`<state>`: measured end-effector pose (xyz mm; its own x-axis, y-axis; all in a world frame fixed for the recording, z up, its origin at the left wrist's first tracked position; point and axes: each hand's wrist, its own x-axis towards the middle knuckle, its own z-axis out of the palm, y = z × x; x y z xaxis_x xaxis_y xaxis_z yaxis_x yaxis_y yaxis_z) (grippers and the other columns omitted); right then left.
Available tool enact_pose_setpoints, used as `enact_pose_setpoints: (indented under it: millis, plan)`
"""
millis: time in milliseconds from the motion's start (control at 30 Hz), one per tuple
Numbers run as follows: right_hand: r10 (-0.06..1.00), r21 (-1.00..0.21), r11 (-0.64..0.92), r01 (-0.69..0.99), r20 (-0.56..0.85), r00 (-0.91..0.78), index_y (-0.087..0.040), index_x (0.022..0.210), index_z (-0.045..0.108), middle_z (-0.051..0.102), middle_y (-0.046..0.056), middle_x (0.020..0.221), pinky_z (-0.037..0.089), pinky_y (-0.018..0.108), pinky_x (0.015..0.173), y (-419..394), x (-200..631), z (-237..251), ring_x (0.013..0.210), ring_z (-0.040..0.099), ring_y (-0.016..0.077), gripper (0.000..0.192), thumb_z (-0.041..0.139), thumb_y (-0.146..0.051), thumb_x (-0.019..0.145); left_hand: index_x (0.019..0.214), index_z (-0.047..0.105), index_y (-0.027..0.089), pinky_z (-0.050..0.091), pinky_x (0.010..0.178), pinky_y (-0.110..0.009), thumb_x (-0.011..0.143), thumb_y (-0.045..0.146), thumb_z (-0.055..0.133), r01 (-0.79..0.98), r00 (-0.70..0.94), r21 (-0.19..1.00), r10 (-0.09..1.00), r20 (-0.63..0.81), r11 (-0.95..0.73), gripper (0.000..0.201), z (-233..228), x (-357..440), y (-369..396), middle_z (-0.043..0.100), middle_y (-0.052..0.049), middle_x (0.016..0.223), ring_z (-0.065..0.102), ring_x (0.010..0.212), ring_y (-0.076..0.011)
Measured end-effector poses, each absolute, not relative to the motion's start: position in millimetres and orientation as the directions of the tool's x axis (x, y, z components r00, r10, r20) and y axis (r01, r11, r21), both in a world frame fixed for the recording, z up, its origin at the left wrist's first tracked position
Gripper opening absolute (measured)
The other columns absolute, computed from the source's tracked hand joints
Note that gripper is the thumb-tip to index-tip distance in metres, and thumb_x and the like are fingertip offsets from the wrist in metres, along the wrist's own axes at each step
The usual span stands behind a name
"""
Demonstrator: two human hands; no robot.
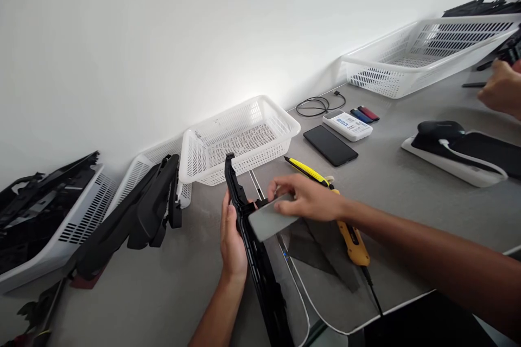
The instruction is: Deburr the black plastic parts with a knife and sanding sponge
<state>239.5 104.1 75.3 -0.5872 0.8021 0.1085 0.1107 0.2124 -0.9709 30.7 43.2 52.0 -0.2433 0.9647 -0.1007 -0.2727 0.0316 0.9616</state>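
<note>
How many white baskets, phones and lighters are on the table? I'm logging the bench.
White baskets: 4
Black phones lying flat: 1
Lighters: 2, blue, red
Total: 7

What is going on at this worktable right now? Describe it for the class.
A person stands a long black plastic part on edge on the grey table, the left hand gripping it from behind. The right hand presses a grey block against its side. A yellow tool lies just beyond, near an empty white basket. Another person's hand works at far right.
</note>
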Motion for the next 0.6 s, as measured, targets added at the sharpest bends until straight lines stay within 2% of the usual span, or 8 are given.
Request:
enact_pose_setpoints:
  millis: [67,133,233,300,400,433,500,600]
  plan:
    - [0.886,-0.977,0.180,0.116,0.109,-0.451,-0.019,0.094,0.066,0.070,-0.001,0.080,0.038,0.024,0.056,111,246,75,0.062,0.055,0.0125,0.012,0.071,-0.026,0.084,0.140,0.061,0.031,0.051,0.052,-0.023,0.098,0.050,0.064,-0.369,-0.159,0.929,0.982,-0.102,0.036,0.046,54,33,44,0.074,0.001,0.091,0.065,0.065,-0.0145]
    - [0.936,-0.981,0.173,0.084,0.138,-0.323,-0.019,0.105,0.069,0.073,0.001,0.081,0.040,0.026,0.055,115,248,75,0.060,0.057,0.0142,0.022,0.069,-0.035,0.091,0.141,0.058,0.030,0.046,0.045,-0.022,0.097,0.049,0.066,-0.438,-0.074,0.897,0.993,-0.096,0.054,0.049,54,35,44,0.071,0.001,0.090,0.060,0.058,-0.0128]
    - [0.928,-0.922,0.352,0.163,0.322,-0.186,-0.019,0.124,0.071,0.079,0.005,0.092,0.054,0.033,0.068,110,241,68,0.076,0.071,0.0215,0.033,0.064,-0.039,0.099,0.143,0.054,0.031,0.048,0.045,-0.023,0.096,0.051,0.068,-0.449,0.045,0.884,0.991,-0.123,0.130,0.053,50,37,43,0.070,0.001,0.091,0.058,0.054,-0.0118]
    - [0.818,-0.777,0.572,0.263,0.518,-0.249,-0.023,0.127,0.073,0.081,0.007,0.112,0.058,0.041,0.091,104,232,62,0.103,0.075,0.0260,0.029,0.063,-0.028,0.100,0.129,0.061,0.025,0.047,0.043,-0.022,0.094,0.058,0.068,-0.424,0.129,0.881,0.977,-0.169,0.209,0.049,43,38,42,0.068,0.002,0.086,0.055,0.049,-0.0104]
    - [0.608,-0.536,0.792,0.293,0.646,-0.462,-0.026,0.132,0.071,0.068,0.008,0.147,0.047,0.051,0.116,99,224,55,0.142,0.058,0.0282,0.036,0.063,-0.017,0.098,0.095,0.065,0.016,0.047,0.042,-0.023,0.088,0.071,0.067,-0.372,0.241,0.870,0.939,-0.244,0.322,0.056,35,38,42,0.063,0.001,0.069,0.053,0.045,-0.0103]
    - [0.574,-0.495,0.816,0.298,0.642,-0.508,-0.026,0.133,0.070,0.064,0.008,0.152,0.046,0.053,0.117,99,225,55,0.145,0.054,0.0285,0.038,0.064,-0.015,0.097,0.090,0.064,0.016,0.048,0.042,-0.023,0.087,0.071,0.067,-0.354,0.264,0.871,0.930,-0.255,0.339,0.056,34,38,42,0.062,0.001,0.067,0.053,0.045,-0.0106]
    - [0.573,-0.462,0.819,0.341,0.628,-0.526,-0.025,0.127,0.070,0.063,0.008,0.152,0.049,0.052,0.113,105,230,55,0.138,0.058,0.0287,0.035,0.064,-0.011,0.096,0.093,0.064,0.016,0.048,0.041,-0.023,0.089,0.063,0.069,-0.337,0.275,0.882,0.930,-0.243,0.330,0.048,37,39,41,0.065,0.000,0.073,0.054,0.046,-0.0106]
    - [0.607,-0.423,0.786,0.451,0.666,-0.433,-0.024,0.108,0.073,0.070,0.010,0.138,0.054,0.050,0.103,117,242,55,0.120,0.063,0.0289,0.030,0.058,-0.003,0.093,0.119,0.061,0.021,0.049,0.041,-0.023,0.094,0.048,0.067,-0.356,0.233,0.897,0.954,-0.187,0.263,0.037,46,40,38,0.066,0.001,0.081,0.054,0.048,-0.0106]
